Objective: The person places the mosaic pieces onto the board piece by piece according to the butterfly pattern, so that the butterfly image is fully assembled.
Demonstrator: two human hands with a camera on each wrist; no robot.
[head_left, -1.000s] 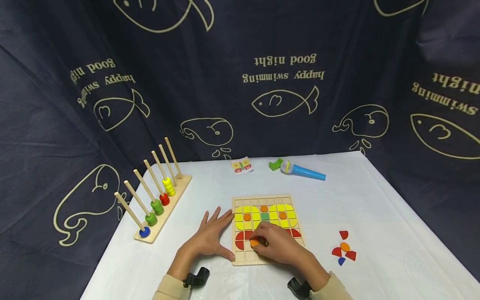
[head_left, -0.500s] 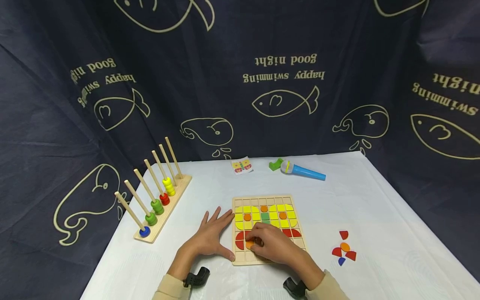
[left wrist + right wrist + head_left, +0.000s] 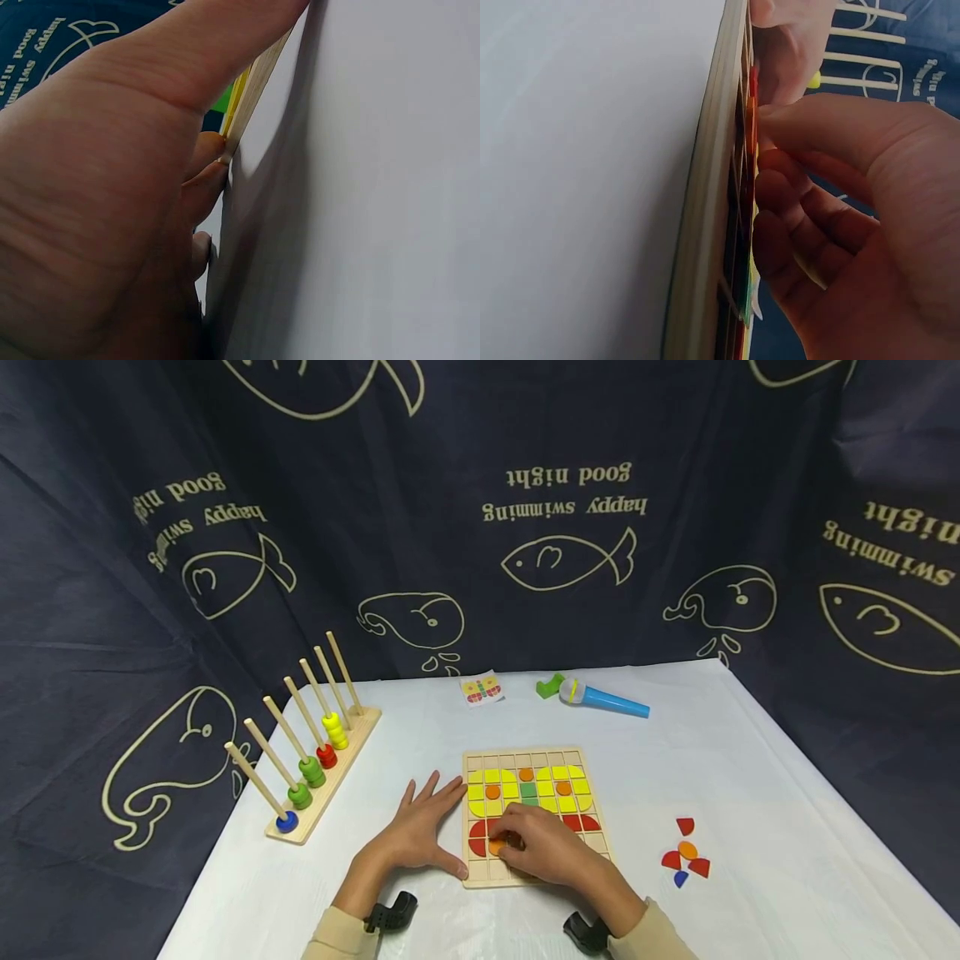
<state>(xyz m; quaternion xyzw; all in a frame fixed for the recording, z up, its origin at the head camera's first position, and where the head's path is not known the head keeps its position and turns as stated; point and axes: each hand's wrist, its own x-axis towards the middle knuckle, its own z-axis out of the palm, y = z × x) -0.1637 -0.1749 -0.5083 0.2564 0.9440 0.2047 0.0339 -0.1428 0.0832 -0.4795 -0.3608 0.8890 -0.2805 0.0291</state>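
Observation:
A wooden grid board (image 3: 517,878) lies in front of me, with yellow, red, green and orange flat pieces set in its cells. My right hand (image 3: 551,847) is over the lower left of the board, thumb and curled index finger at an orange disc (image 3: 495,848) beside a red piece (image 3: 477,842). In the right wrist view the thumb meets the orange disc (image 3: 752,116) right at the board's face. Spread flat along the board's left side, my left hand (image 3: 416,839) touches its edge with thumb and fingertips. The right hand covers several middle cells.
Loose red, blue and orange pieces (image 3: 687,850) lie to the right. A counting rack (image 3: 330,789) with pegs and beads stands left. At the back are a butterfly picture card (image 3: 482,688), a green block (image 3: 550,685) and a blue toy microphone (image 3: 615,702).
My right hand has moved slightly left across the board with the orange disc, then stayed there over the last half second. The left hand has kept its place at the board's edge.

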